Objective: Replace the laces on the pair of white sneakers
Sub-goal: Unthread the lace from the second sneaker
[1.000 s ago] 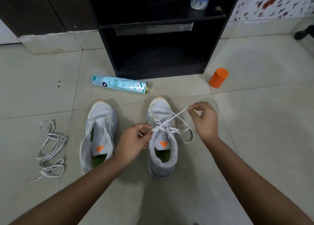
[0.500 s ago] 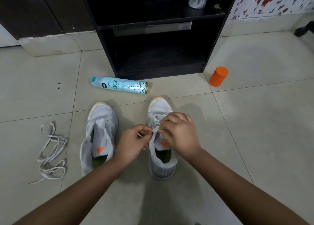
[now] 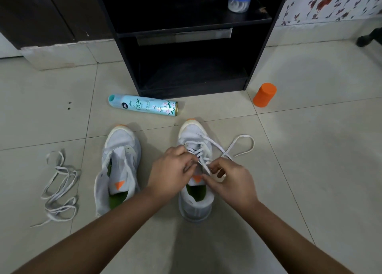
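Now lacing the upper eyelets of the right-hand sneaker

Both hands meet over the tongue of the right-hand sneaker (image 3: 194, 138), which stands toe-away on the tiled floor (image 3: 310, 170). The left hand (image 3: 170, 173) has its fingers curled at the crossed rows and seems to pinch the lace (image 3: 246, 136) there. The right hand (image 3: 231, 183) pinches a strand just above the orange tongue tab, and the free end loops out over the floor to the right of the shoe. The lower rows are crossed, so I judge this shoe well along.

To do the step well, hold the last crossing firm with the left hand while the right feeds the tip through the next eyelet. Keep the flat lace untwisted, and draw the loop in evenly so both ends match.

The left-hand sneaker (image 3: 121, 147) stands unlaced beside it, its tongue lying loose. A loose lace (image 3: 60, 188) lies heaped well to its left; whether it is ready for use or discarded, I cannot tell.
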